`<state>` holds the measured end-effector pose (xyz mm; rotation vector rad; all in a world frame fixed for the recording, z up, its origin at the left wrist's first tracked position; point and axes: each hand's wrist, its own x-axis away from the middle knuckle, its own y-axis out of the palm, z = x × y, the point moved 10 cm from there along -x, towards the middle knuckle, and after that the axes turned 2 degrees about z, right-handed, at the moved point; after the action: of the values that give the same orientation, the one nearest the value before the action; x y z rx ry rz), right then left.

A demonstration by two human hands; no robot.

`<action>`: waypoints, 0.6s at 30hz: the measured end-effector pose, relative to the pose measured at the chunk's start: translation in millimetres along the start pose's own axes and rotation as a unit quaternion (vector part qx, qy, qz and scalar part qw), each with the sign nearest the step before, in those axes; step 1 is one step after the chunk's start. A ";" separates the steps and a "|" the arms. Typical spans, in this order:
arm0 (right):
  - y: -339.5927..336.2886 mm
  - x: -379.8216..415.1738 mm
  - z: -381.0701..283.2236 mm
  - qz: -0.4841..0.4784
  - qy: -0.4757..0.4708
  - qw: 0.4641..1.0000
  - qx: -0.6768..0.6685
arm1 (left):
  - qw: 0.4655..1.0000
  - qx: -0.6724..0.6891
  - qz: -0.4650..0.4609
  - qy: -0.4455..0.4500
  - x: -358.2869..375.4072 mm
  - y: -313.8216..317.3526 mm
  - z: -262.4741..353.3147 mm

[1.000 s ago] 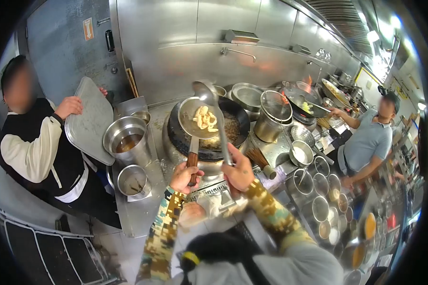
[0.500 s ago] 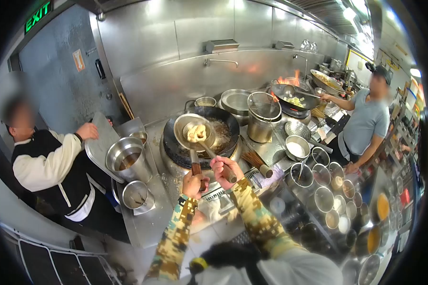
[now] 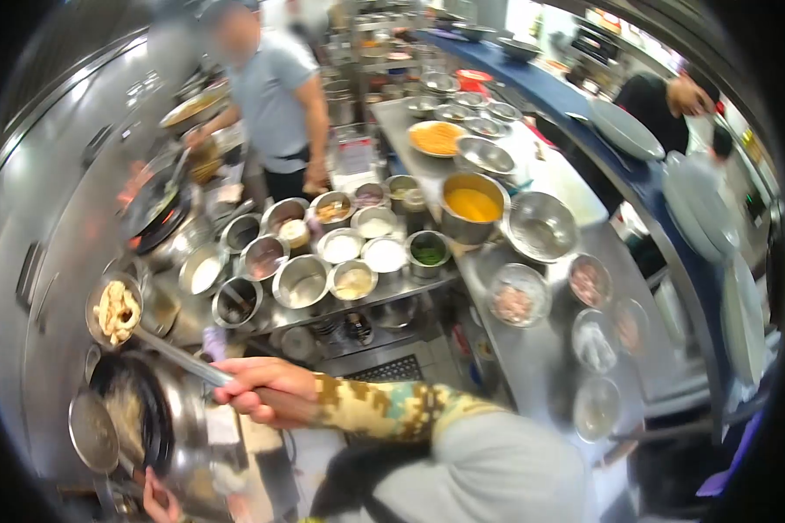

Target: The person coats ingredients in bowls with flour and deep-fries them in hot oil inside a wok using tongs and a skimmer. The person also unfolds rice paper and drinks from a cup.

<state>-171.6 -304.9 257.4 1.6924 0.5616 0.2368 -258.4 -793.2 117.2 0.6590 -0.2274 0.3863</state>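
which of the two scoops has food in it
The upper scoop, in the right hand, holding pale pieces; the lower scoop by the left hand shows none.

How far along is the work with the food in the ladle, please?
The yellowish pieces look already gathered, clear of the wok. The right hand holds their ladle; the left hand is by the strainer's handle. Emptying the ladle seems left, as the pieces sit in it.

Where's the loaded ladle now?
Head view, left side: the ladle is in the right hand, its loaded bowl just above the wok in the picture.
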 end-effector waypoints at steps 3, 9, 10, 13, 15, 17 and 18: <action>-5.9 107.6 -68.4 0.069 -0.113 0.990 0.058 | 0.974 0.124 -0.161 -0.094 -18.8 10.9 3.3; -34.3 321.1 -144.7 0.311 -0.386 0.842 0.214 | 0.998 -0.030 -0.058 -0.004 -1.1 68.0 -28.8; -42.0 352.6 -149.4 0.355 -0.428 0.800 0.226 | 0.998 -0.044 -0.053 0.000 -0.8 74.8 -33.6; -73.0 429.4 -149.5 0.499 -0.496 0.644 0.300 | 0.996 -0.082 -0.039 0.016 1.5 86.9 -38.8; -93.6 462.5 -140.7 0.592 -0.486 0.556 0.324 | 0.994 -0.100 -0.036 0.026 1.8 89.4 -34.5; -124.6 495.0 -132.2 0.680 -0.444 0.438 0.386 | 0.992 -0.116 -0.031 0.044 2.1 88.1 -29.6; -150.9 513.1 -129.0 0.718 -0.408 0.362 0.433 | 0.990 -0.126 -0.029 0.050 2.5 86.6 -26.7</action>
<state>175.4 73.5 59.8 2.4749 -2.1335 0.2530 -290.1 -713.0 145.1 0.3956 -0.1582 0.3273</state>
